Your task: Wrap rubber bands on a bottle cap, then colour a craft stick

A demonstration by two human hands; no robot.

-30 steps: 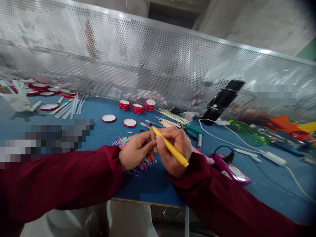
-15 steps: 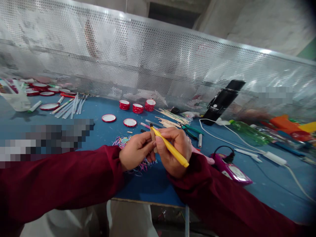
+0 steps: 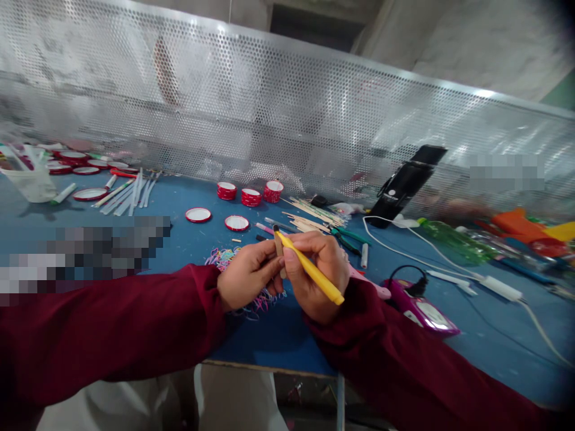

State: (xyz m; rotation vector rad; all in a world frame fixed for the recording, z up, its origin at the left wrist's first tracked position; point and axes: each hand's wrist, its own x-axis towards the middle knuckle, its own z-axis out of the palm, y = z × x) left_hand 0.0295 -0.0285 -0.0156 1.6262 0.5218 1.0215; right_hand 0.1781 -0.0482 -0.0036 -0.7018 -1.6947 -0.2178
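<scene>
My left hand (image 3: 250, 270) pinches a small flat brown stick (image 3: 279, 251) with a dark upper end. In my right hand (image 3: 321, 275) is a yellow pen (image 3: 314, 276), held as for writing. Its tip touches or nearly touches the stick close to the dark end; I cannot tell which. The two hands meet above the front middle of the table. Under and beside my left hand lies a tangle of pastel-coloured loops or strings (image 3: 219, 257), partly hidden by the fingers.
Red-rimmed white lids (image 3: 236, 223) and red ring stacks (image 3: 250, 197) stand beyond my hands. Thin wooden sticks (image 3: 309, 222), green-handled pliers (image 3: 348, 236), a white cable (image 3: 417, 261) and a purple device (image 3: 424, 308) lie rightward. Translucent glue sticks (image 3: 128, 194) lie left. A perforated metal panel (image 3: 251, 108) closes the back.
</scene>
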